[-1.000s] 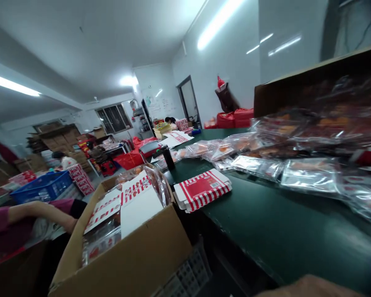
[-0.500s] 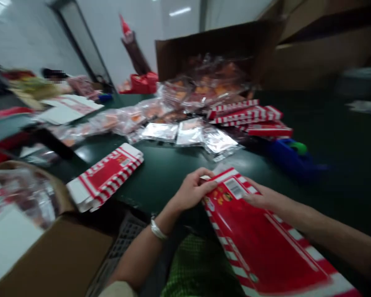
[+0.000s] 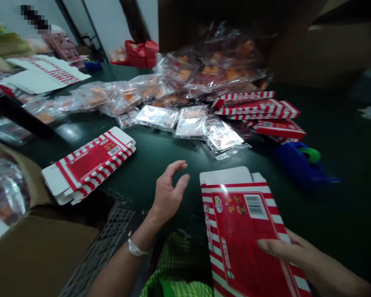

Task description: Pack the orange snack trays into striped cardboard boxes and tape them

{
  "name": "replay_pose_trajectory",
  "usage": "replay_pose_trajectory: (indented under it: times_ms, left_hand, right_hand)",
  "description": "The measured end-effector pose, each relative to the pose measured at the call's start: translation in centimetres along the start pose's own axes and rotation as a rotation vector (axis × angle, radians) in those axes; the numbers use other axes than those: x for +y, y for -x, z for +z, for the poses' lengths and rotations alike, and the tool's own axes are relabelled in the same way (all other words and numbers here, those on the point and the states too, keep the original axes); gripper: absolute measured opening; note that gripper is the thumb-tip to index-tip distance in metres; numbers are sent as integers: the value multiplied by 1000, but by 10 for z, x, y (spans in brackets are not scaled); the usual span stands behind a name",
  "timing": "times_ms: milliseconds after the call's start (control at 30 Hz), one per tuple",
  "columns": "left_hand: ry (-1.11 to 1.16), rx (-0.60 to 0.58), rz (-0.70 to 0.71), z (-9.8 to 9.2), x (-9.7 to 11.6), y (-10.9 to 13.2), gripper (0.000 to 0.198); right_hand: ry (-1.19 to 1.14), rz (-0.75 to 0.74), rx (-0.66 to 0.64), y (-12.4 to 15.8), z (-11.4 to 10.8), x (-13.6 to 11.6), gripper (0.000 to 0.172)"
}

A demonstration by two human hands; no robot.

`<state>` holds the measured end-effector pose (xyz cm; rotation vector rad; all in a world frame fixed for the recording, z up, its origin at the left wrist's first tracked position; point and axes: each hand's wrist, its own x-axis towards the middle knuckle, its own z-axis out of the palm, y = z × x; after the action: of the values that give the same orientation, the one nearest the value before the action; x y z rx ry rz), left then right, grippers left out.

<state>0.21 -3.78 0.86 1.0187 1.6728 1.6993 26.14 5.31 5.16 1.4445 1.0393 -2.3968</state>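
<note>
1. Head view, lower centre: the left grip (image 3: 170,194) hangs open above the dark green tabletop (image 3: 334,206), its fingers loosely curved and touching nothing. A white bracelet (image 3: 135,247) circles the wrist.
2. Lower right of the frame: the right grip (image 3: 293,255) lies across a red-and-white striped carton blank (image 3: 244,235), fingers extended on the printed face. This seems to steady the card. The thumb is hidden, so I cannot tell whether it is clenched on the card or only resting there.
3. The blank lies flat, barcode near its far end and flaps pointing away, close in front of the person, apparently within easy reach of both hands.
4. Centre left: a second striped blank (image 3: 89,165) lies well apart from both hands, near a cardboard box (image 3: 34,255) at the lower left.
5. Upper right: more striped blanks (image 3: 259,109) lie beside heaped clear food packets (image 3: 191,123), with a blue tape dispenser (image 3: 303,165) just nearer the right grip.
</note>
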Motion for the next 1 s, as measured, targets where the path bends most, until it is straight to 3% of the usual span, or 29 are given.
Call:
replay_pose_trajectory:
  times_ms: [67,133,167,233,333,433,533,633,767,900,1000]
  left_hand:
    - [199,10,-312,5,-8,26,51]
    - [393,-153,-568,21,-8,53,75]
    - [467,-214,-623,31,-6,64,84]
    - [591,-232,-607,50,2,75,92]
    - [680,-157,-521,65,11,70,75]
    - [622,-139,-535,63,11,58,51]
    - [523,-132,-557,54,10,53,44]
    - [443,-204,-562,48,14,57,47]
    - [405,-309,-563,47,23,65,49]
    - [252,-338,-448,49,25,82,44]
    - [366,-459,-495,49,18,106,40]
  right_hand:
    - [-25,85,84,-1,-13,2,63]
    - [-23,79,102,-4,-20,3,61]
    - [-10,45,90,-6,-20,2,60]
    - [27,-58,39,-13,-15,0,61]
    - [21,-232,28,-21,3,-7,65]
    - [-58,-346,30,-24,12,-13,64]
    - [-96,-435,-175,-19,4,-7,65]
    - [-67,-506,-316,-13,-10,11,65]
    - [-105,-569,-279,-12,-13,41,64]
    - [-181,-636,-228,-11,-3,72,61]
    - [-229,-623,-188,-8,-3,93,68]
